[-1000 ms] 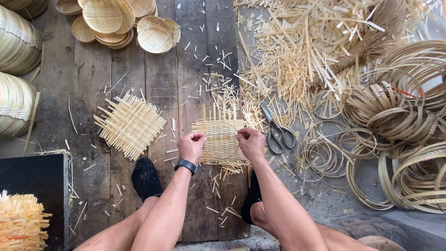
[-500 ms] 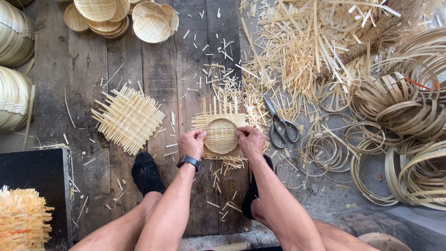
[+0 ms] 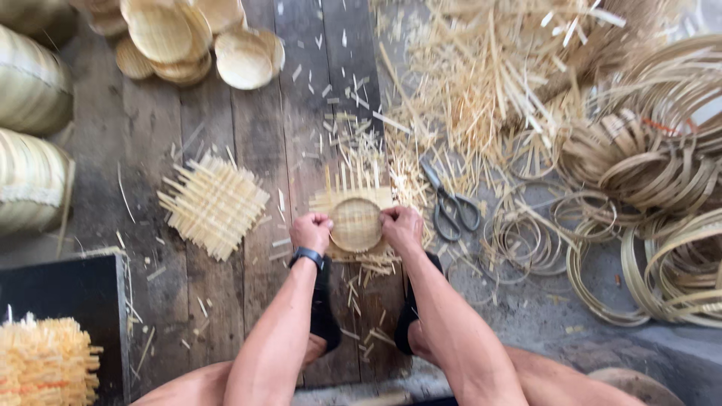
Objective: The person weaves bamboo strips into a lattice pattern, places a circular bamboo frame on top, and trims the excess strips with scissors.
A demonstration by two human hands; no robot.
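A square woven bamboo mat (image 3: 353, 203) lies on the wooden floor (image 3: 248, 135) with a round bamboo ring (image 3: 356, 224) pressed onto its middle. My left hand (image 3: 310, 231) grips the ring and mat at the left edge, fingers curled shut. On the opposite edge my right hand (image 3: 401, 228) holds them the same way. A black watch (image 3: 306, 258) sits on my left wrist. Loose strip ends stick out above the ring.
A second woven mat (image 3: 213, 204) lies to the left. Scissors (image 3: 450, 205) rest just right of my right hand. Bamboo ring coils (image 3: 647, 195) fill the right side, loose strips (image 3: 481, 68) the top. Finished small baskets (image 3: 188, 37) are stacked at top left, a black box (image 3: 68, 301) at bottom left.
The ring now sits centred on the mat, which has bent up around it between my hands. The view has shifted slightly; both hands stay on the mat's sides.
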